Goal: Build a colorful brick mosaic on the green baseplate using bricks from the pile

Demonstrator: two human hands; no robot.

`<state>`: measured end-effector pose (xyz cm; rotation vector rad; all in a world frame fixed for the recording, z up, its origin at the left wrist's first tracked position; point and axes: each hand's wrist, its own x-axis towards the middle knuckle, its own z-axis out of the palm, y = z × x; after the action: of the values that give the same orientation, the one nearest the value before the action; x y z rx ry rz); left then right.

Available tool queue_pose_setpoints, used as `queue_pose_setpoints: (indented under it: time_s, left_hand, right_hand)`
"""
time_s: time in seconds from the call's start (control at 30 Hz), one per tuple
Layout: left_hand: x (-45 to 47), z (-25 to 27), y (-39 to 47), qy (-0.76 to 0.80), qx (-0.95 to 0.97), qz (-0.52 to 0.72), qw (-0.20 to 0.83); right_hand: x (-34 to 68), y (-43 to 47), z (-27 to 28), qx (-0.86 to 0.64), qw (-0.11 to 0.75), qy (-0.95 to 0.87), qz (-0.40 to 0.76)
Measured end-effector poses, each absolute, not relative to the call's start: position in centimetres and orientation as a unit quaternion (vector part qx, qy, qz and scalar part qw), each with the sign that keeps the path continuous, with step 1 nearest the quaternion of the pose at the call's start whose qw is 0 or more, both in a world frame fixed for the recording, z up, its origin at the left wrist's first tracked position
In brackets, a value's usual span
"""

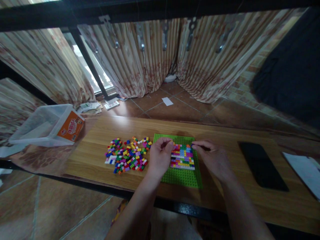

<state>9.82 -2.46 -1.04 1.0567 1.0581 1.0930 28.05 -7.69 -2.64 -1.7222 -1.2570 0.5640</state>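
Note:
A green studded baseplate (182,180) lies on the wooden table, carrying a block of multicoloured toy bricks (182,156) set in rows. At the block's upper left corner is my left hand (161,155), thumb and fingers pinched together; a speck of yellow shows at the tips, but what they hold is mostly hidden. My right hand (212,155) reaches in from the right, thumb and forefinger closed on a small dark blue brick (192,146) at the block's upper right corner. Left of the plate, a loose pile of small coloured bricks (130,155) spreads over the wood.
The wooden table (90,150) has a dark front edge. On its right side lie a black flat panel (262,165) and white paper (303,170). A clear plastic bin (45,133) with an orange label stands at the left. Curtains (150,56) hang behind, beyond a dark overhead bar (155,15).

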Motion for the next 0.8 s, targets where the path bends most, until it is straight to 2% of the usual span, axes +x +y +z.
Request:
queue_pose_setpoints:
  time_s: [0.57, 0.8]
  left_hand:
    - [10.1, -1.9, -2.6, 0.45, 0.469, 0.459, 0.605]
    - [10.2, -1.6, -2.9, 0.437, 0.473, 0.456, 0.615]
  right_hand:
    - [27.9, -6.7, -2.5, -0.686, 0.411, -0.55, 0.24]
    - [28.3, -6.7, -2.9, -0.682, 0.408, -0.534, 0.289]
